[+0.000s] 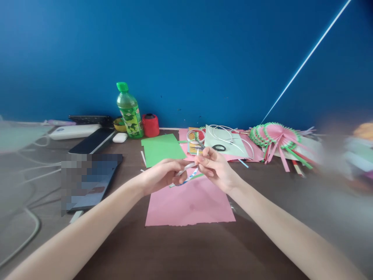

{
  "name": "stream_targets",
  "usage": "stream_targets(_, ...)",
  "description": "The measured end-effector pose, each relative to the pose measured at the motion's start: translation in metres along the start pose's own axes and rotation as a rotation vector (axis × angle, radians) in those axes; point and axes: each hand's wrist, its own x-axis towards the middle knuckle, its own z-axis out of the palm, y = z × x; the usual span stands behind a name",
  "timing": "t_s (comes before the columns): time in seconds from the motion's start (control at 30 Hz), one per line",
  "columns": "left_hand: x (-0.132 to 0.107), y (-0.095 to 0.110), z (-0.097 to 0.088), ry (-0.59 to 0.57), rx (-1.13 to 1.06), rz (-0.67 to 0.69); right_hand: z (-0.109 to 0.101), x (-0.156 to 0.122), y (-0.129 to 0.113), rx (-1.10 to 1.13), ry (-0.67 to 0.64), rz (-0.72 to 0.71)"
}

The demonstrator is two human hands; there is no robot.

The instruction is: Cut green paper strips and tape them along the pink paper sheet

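I see both hands with fingers curled tight, left hand [161,175] and right hand [216,168] pinching one paper strip [188,168] between them, above the pink sheet [189,206] mid-desk.

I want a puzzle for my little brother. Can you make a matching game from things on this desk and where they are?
Things:
1 bottle
2 pink sheet
3 paper strip
4 paper fans

Places:
A flat on the desk, just below the hands
B pinched between the left hand and the right hand
C beside the red pot, by the wall
D furthest to the right

Pairs: 1-C, 2-A, 3-B, 4-D
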Motion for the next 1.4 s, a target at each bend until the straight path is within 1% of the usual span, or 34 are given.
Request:
stream_targets(0.13,0.001,-0.002,0.001,0.059,0.032,0.019,0.0,0.0,-0.001,-0.033,0.033,-0.022)
stream_targets(0.23,0.004,-0.003,0.002,0.106,0.054,0.062,0.002,-0.001,0.0,-0.041,0.007,-0.03)
stream_targets(0.3,0.006,-0.005,-0.001,0.142,0.067,0.08,0.002,-0.001,-0.001,-0.029,-0.002,-0.024)
stream_targets(0.37,0.007,-0.007,-0.009,0.206,0.068,0.1,0.001,-0.001,-0.008,-0.002,0.01,-0.045)
stream_targets(0.47,0.008,-0.007,-0.023,0.396,0.022,0.181,-0.003,-0.001,-0.022,0.004,0.044,-0.16)
stream_targets(0.5,0.008,-0.006,-0.026,0.428,0.016,0.189,-0.004,-0.001,-0.025,-0.015,0.058,-0.193)
stream_targets(0.57,0.007,-0.004,-0.027,0.486,0.028,0.233,-0.006,0.0,-0.027,-0.071,0.076,-0.202)
stream_targets(0.63,0.006,-0.001,-0.022,0.514,0.119,0.28,-0.007,0.001,-0.023,-0.121,0.09,-0.17)
stream_targets(0.73,0.005,0.001,-0.012,0.459,0.348,0.31,-0.005,0.003,-0.012,-0.144,0.09,-0.115)
stream_targets(0.8,0.004,0.003,-0.009,0.425,0.461,0.279,-0.004,0.003,-0.006,-0.136,0.089,-0.082)
stream_targets(0.93,0.001,0.006,-0.007,0.449,0.579,0.215,-0.002,0.002,-0.004,-0.162,0.078,-0.034)
stream_targets(1.0,0.0,0.008,-0.006,0.447,0.633,0.227,-0.002,0.001,-0.005,-0.21,0.075,-0.047)
stream_targets(1.07,0.0,0.009,-0.005,0.449,0.677,0.244,-0.003,0.001,-0.006,-0.291,0.096,-0.097)
stream_targets(1.17,-0.001,0.011,-0.004,0.431,0.768,0.269,-0.006,0.001,-0.005,-0.422,0.163,-0.182)
stream_targets(1.23,-0.002,0.011,-0.004,0.405,0.833,0.284,-0.009,0.002,-0.005,-0.471,0.218,-0.209)
stream_targets(1.33,-0.002,0.012,-0.005,0.396,0.89,0.273,-0.014,0.004,-0.006,-0.514,0.243,-0.19)
stream_targets(1.4,-0.002,0.012,-0.006,0.398,0.915,0.257,-0.016,0.005,-0.008,-0.552,0.19,-0.142)
